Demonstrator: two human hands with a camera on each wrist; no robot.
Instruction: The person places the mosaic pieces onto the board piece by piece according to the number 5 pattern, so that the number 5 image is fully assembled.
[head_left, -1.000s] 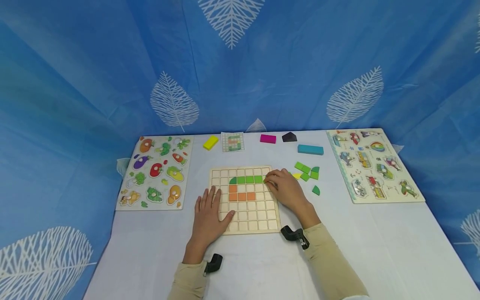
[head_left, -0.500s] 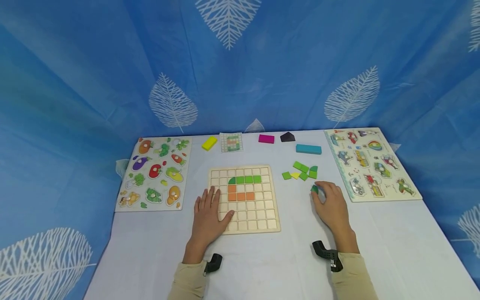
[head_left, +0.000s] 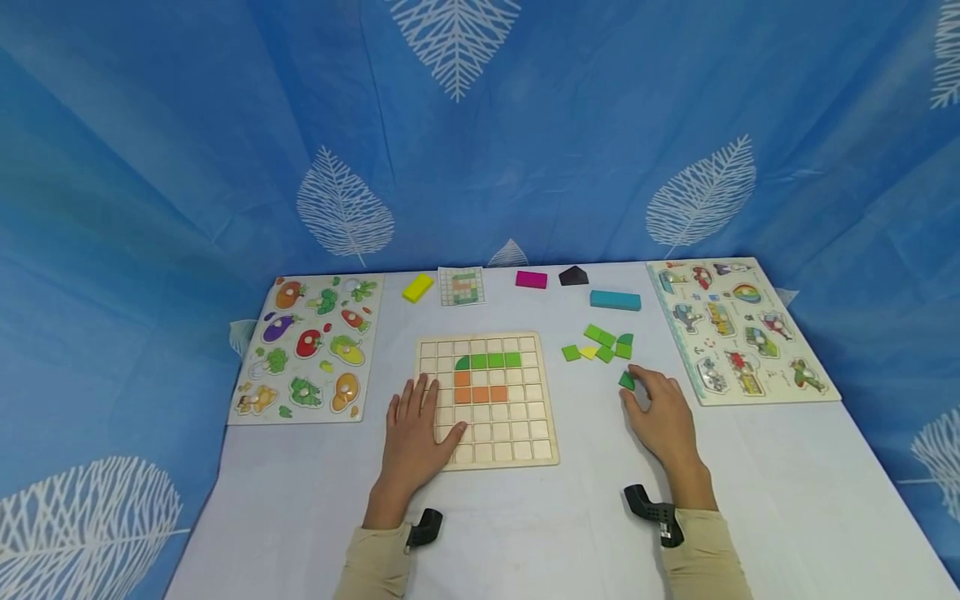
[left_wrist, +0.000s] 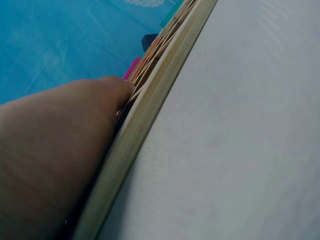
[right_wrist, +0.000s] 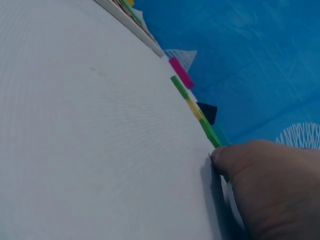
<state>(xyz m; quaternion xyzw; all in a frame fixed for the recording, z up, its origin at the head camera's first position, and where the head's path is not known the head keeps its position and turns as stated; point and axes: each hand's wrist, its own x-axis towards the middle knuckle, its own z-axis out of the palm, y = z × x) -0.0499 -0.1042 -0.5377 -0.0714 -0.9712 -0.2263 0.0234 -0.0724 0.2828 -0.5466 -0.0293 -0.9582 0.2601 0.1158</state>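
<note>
Hands on a white table: left hand [head_left: 415, 437] flat on the wooden grid board [head_left: 487, 454], right hand [head_left: 658, 414] pinching a dark green piece [head_left: 626, 380].

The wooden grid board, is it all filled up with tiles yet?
No, mostly empty. The wooden grid board holds only one green row and a few orange tiles.

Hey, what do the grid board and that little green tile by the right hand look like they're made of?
The grid board looks like pale unfinished wood or plywood: light tan, matte, with a thick pale edge in the left wrist view. The green tile, which the right hand touches, looks like a thin flat piece with matte green paint, probably wood, possibly plastic.
</note>
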